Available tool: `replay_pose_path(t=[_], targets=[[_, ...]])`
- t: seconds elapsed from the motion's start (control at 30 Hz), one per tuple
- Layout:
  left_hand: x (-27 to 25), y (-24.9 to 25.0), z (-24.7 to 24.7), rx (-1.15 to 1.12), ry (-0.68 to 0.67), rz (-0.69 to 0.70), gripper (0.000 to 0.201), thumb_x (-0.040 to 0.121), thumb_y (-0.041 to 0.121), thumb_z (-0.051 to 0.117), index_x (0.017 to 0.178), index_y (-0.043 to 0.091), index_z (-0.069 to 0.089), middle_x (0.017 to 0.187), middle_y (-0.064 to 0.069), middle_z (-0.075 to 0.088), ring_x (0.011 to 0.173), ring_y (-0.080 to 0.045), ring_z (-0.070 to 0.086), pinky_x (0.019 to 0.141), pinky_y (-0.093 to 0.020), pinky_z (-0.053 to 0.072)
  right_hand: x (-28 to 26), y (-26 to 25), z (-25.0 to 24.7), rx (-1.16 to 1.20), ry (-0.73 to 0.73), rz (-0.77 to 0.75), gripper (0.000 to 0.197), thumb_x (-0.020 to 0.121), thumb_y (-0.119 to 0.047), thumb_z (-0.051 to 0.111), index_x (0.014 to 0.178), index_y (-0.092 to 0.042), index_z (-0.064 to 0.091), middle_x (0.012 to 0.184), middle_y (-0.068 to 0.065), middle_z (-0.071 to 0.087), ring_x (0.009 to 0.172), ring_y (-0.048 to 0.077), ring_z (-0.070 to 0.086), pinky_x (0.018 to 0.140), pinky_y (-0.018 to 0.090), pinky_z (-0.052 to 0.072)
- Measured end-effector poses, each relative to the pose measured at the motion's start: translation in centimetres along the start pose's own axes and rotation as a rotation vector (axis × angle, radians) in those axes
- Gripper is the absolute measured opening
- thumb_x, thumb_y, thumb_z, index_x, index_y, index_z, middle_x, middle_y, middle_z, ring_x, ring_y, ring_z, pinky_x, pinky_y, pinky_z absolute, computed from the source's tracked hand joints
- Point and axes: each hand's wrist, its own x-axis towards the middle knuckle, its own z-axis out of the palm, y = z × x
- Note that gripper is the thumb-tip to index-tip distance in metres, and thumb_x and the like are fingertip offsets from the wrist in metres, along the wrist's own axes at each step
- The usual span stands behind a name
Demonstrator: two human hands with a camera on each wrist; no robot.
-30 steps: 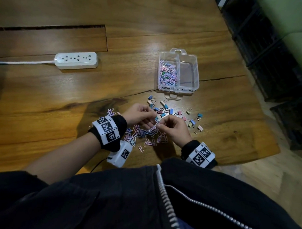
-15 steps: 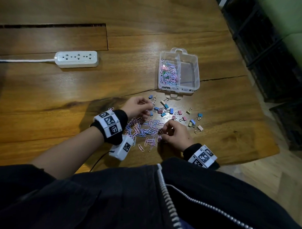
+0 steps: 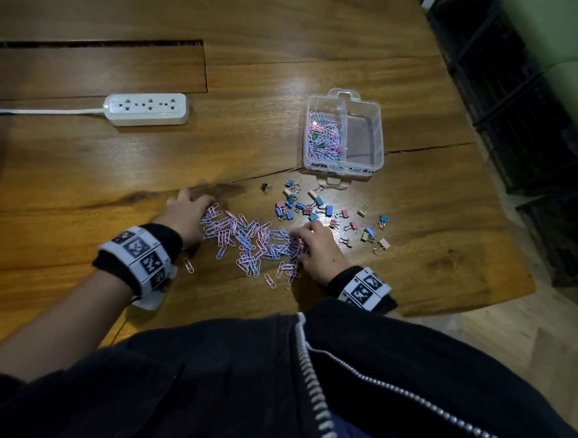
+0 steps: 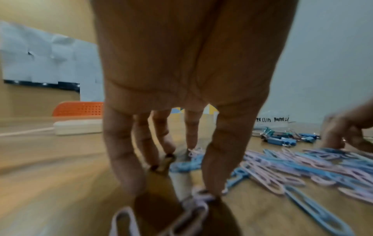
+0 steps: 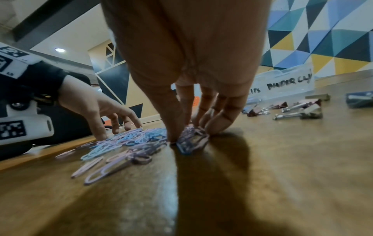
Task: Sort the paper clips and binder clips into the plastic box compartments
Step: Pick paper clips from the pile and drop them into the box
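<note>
While pink and blue paper clips point(image 3: 247, 240) lie in a loose pile on the wooden worktop point(image 3: 85, 185), the left hand point(image 3: 186, 215) has its fingers point(image 4: 125, 159) spread at the pile's left edge. The right hand point(image 3: 316, 249) pinches a small bunch of clips at the right edge. Just behind lie the binder clips point(image 3: 314, 208), and past them the plastic box point(image 3: 375, 136) has more paper clips in its left part.
</note>
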Motion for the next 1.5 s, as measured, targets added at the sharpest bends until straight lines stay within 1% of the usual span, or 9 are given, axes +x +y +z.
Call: replay_pose_path(t=[0.13, 0.33, 0.7, 0.87, 1.0, 1.2, 1.3, 1.4, 1.5], targets=[[-1.2, -0.5, 1.3, -0.067, -0.021, 0.107, 0.060, 0.080, 0.005, 0.062, 0.134, 0.020, 0.041, 0.134, -0.013, 0.032, 0.122, -0.027, 0.037, 0.102, -0.035, 0.038, -0.5, 0.5, -0.1, 0.075, 0.006, -0.036, 0.031, 0.084, -0.013, 0.057, 0.115, -0.016, 0.056, 0.121, 0.003, 0.045, 0.116, 0.018, 0.039, 0.103, 0.035, 0.037], [-2.0, 1.7, 2.7, -0.043, 0.101, 0.197, 0.066, 0.083, 0.035, 0.061, 0.140, 0.020, 0.033, 0.138, -0.010, 0.035, 0.126, -0.026, 0.031, 0.106, -0.035, 0.032, -0.3, 0.3, 0.3, -0.237, -0.004, 0.013, 0.074, 0.074, -0.052, 0.062, 0.136, -0.027, 0.031, 0.134, 0.005, 0.035, 0.120, 0.023, 0.032, 0.098, 0.036, 0.034], [-2.5, 2.9, 3.6, -0.085, 0.175, 0.301, 0.023, 0.089, 0.020, 0.054, 0.106, 0.007, 0.062, 0.114, -0.008, 0.055, 0.099, -0.018, 0.051, 0.086, -0.026, 0.042, 0.4, -0.4, 1.0, -0.066, 0.075, -0.071, 0.020, 0.088, -0.015, 0.051, 0.103, -0.007, 0.061, 0.109, 0.005, 0.051, 0.103, 0.018, 0.046, 0.089, 0.025, 0.035], [-2.0, 2.4, 1.9, -0.585, 0.104, 0.148, 0.008, 0.086, 0.008, 0.060, 0.090, 0.008, 0.066, 0.086, -0.001, 0.064, 0.066, -0.010, 0.057, 0.058, -0.016, 0.049, 0.5, 0.1, 0.1, 0.117, 0.065, -0.002, 0.012, 0.087, -0.009, 0.054, 0.094, -0.004, 0.061, 0.102, 0.008, 0.057, 0.086, 0.011, 0.046, 0.076, 0.016, 0.036], [-1.4, 2.1, 0.6, -1.083, -0.138, 0.030, 0.016, 0.086, -0.004, 0.052, 0.078, 0.007, 0.059, 0.079, -0.007, 0.061, 0.054, -0.007, 0.060, 0.051, -0.014, 0.053, 0.5, 0.5, -0.2, 0.386, 0.025, 0.109, 0.016, 0.087, -0.004, 0.052, 0.100, -0.004, 0.061, 0.098, 0.002, 0.060, 0.086, 0.009, 0.053, 0.071, 0.010, 0.042], [-1.0, 2.4, 0.2, -1.568, -0.225, -0.114, 0.018, 0.090, -0.006, 0.040, 0.086, 0.004, 0.054, 0.082, -0.009, 0.055, 0.068, -0.015, 0.052, 0.050, -0.014, 0.052, 0.2, 0.7, -1.4, 0.887, -0.072, 0.253, 0.014, 0.088, -0.002, 0.049, 0.087, -0.008, 0.061, 0.083, 0.003, 0.060, 0.075, 0.012, 0.056, 0.071, 0.023, 0.048], [-1.1, 3.5, 0.9, -1.170, -0.036, -0.030, 0.003, 0.090, 0.009, 0.052, 0.092, 0.010, 0.055, 0.087, -0.003, 0.054, 0.071, -0.011, 0.051, 0.055, -0.015, 0.049, 0.3, 1.0, -2.1, 1.192, -0.118, 0.306, 0.019, 0.088, 0.005, 0.042, 0.081, -0.006, 0.056, 0.083, 0.007, 0.060, 0.077, 0.015, 0.056, 0.071, 0.025, 0.048], [-1.3, 4.2, 2.4, -0.389, 0.072, 0.142, 0.058, 0.080, 0.039, 0.065, 0.128, 0.015, 0.044, 0.121, -0.008, 0.047, 0.113, -0.021, 0.045, 0.094, -0.033, 0.044, 0.3, 0.8, -2.6, 1.315, -0.155, 0.356, 0.021, 0.092, 0.004, 0.035, 0.088, -0.005, 0.054, 0.079, 0.006, 0.056, 0.065, 0.009, 0.047, 0.059, 0.017, 0.038], [-1.7, 5.0, 3.8, -0.073, 0.092, 0.201, 0.086, 0.074, 0.053, 0.065, 0.142, 0.019, 0.026, 0.135, -0.012, 0.033, 0.126, -0.026, 0.030, 0.104, -0.039, 0.035, 0.3, 0.9, -2.9, 1.400, -0.191, 0.404, 0.024, 0.093, 0.002, 0.030, 0.092, -0.005, 0.053, 0.077, 0.004, 0.052, 0.063, 0.009, 0.041, 0.059, 0.019, 0.034]])
